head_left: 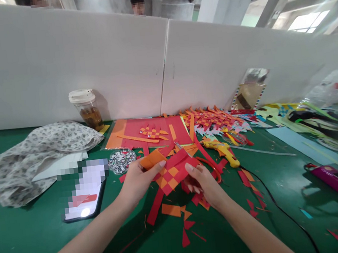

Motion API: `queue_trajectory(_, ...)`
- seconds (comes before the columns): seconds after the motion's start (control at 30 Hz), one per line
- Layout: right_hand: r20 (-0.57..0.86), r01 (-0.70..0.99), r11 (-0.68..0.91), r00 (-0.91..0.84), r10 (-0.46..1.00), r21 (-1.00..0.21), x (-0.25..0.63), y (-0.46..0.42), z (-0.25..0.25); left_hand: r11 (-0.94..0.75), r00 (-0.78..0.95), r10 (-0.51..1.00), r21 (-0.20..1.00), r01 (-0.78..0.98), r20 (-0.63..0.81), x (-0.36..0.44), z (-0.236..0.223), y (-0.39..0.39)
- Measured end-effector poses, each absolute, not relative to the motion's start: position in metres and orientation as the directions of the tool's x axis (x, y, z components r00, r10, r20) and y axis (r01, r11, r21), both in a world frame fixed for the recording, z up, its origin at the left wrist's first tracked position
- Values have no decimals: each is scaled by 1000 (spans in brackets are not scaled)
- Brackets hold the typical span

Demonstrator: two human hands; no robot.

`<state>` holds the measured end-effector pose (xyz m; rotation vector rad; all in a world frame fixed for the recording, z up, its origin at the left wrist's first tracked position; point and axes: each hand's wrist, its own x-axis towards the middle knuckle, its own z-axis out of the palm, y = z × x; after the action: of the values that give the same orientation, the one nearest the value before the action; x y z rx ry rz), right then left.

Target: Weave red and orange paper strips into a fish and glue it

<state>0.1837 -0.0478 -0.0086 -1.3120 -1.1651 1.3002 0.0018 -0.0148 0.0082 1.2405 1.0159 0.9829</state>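
Observation:
Between my hands, above the green table, is a woven paper piece [170, 175] with red and orange checks. My left hand [139, 178] pinches its orange flap on the left, thumb on top. On the other side my right hand [203, 179] grips the red part, with the thumb over the front and the fingers behind. Scissors with red handles [216, 172] lie partly hidden behind my right hand. Red and orange paper scraps [171, 210] are scattered beneath. A finished-looking woven paper fish [151, 133] with stick-on eyes rests on red sheets beyond.
A yellow glue gun [224, 151] with a black cord lies to the right. Several woven fish [210, 118] are piled behind it. At left are a tub of googly eyes [122, 160], a phone [87, 191], patterned cloth [47, 151] and a lidded cup [87, 111]. A white partition [104, 60] stands behind.

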Motion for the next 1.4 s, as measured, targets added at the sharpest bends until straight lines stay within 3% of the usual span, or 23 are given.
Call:
queue_trajectory(0.23,-192,-22,-191,58,980,-981,171,-53,-2,76,294,954,994,-83,-48,7,9,-25)
queue_trajectory(0.4,-235,55,-230,-102,967,-972,178,-49,-1,57,252,967,993,-102,-30,6,12,-25)
queue_trajectory(0.5,-272,2,-277,-190,943,-961,180,-50,-4,60,242,970,989,-132,-27,8,15,-27)
queue_trajectory(0.7,-263,-215,-249,41,964,-944,176,-54,-1,92,296,954,987,-130,-50,14,11,-33)
queue_trajectory(0.97,-15,168,-30,93,996,-985,179,-54,-1,246,381,910,952,-184,-162,13,8,-31)
queue_trajectory(1.4,12,268,-11,84,996,-963,181,-53,-5,342,394,878,932,-118,-272,3,9,-18)
